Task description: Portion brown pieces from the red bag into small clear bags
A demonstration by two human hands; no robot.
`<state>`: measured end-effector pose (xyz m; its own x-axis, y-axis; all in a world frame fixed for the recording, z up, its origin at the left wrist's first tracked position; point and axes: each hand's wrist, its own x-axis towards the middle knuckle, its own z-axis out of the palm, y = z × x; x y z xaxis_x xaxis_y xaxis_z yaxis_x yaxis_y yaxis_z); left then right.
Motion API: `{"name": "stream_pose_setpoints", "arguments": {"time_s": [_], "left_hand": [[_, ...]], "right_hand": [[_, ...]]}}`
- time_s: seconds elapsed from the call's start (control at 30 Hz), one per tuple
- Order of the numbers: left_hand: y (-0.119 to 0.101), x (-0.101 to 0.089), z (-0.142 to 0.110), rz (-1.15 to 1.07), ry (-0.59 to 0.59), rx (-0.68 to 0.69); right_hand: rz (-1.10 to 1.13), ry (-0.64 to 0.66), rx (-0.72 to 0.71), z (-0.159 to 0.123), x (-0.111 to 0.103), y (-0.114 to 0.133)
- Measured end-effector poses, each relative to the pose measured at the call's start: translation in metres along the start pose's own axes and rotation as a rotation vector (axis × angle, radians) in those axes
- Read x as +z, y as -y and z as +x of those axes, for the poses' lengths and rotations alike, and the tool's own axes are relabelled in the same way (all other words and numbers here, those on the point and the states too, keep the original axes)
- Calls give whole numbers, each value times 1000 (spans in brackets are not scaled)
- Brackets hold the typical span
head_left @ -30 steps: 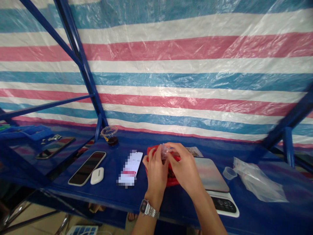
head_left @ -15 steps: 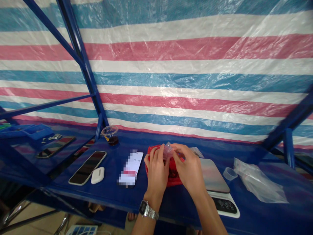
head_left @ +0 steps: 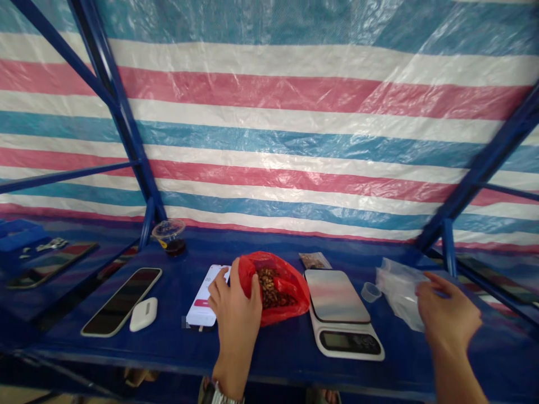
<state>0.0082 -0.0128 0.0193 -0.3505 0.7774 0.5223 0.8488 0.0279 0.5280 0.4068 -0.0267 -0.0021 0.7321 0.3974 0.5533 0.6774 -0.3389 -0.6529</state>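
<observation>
head view: two bare hands over a blue tabletop [head_left: 295,362], well apart
left hand [head_left: 238,303]: half open at the left rim of a red plastic bag [head_left: 297,278], thumb and forefinger parted with red plastic showing between them; cannot tell whether it pinches the rim
right hand [head_left: 448,311]: blurred, fingers curled at the right end of a clear plastic bag [head_left: 398,292]; cannot tell how firmly it is closed or whether it has hold of it
red bag: mouth spread wide, small brown bean-like pieces [head_left: 269,283] inside, between a lit phone [head_left: 206,303] and a white digital scale [head_left: 337,297]
scale: steel plate bare, display facing the person
behind it: a small clear packet [head_left: 315,261] lying flat
small clear cup [head_left: 371,292]: between scale and clear bag
</observation>
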Motion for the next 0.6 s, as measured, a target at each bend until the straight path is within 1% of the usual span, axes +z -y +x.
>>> {"name": "stream_pose_setpoints", "arguments": {"time_s": [0.03,0.07,0.1,0.13,0.2,0.23,0.3,0.33,0.37,0.43,0.47,0.5,0.53,0.6], "left_hand": [[2,-1,0,15,23,-19],[5,-2,-1,9,49,-28],[8,-3,-1,-18,72,-30],[11,-3,-1,-63,93,-27],[16,-1,0,-171,142,-11],[18,0,0,-215,165,-5],[20,1,1,-274,209,10],[20,2,2,-296,222,14],[20,2,3,-315,224,6],[19,3,6,-345,212,-30],[18,3,7,-357,202,-54],[18,2,8,-367,194,-78],[18,2,10,-376,189,-96],[18,2,13,-403,184,-112]], "right_hand": [[-84,52,-2,1,0,-15],[-152,81,-27,0,-1,-24],[-209,104,-55,-2,-2,-28],[-244,109,-105,-4,-3,-27],[-266,33,-175,-9,-7,-9],[-240,-30,-194,-12,-10,7],[-119,-100,-263,-24,-15,47],[-19,-37,-324,-34,-18,69],[94,62,-395,-46,-19,91],[278,370,-558,-77,-18,131],[303,498,-644,-93,-16,146],[292,596,-716,-108,-12,157],[265,649,-768,-120,-8,165],[197,686,-764,-135,3,172]]}}
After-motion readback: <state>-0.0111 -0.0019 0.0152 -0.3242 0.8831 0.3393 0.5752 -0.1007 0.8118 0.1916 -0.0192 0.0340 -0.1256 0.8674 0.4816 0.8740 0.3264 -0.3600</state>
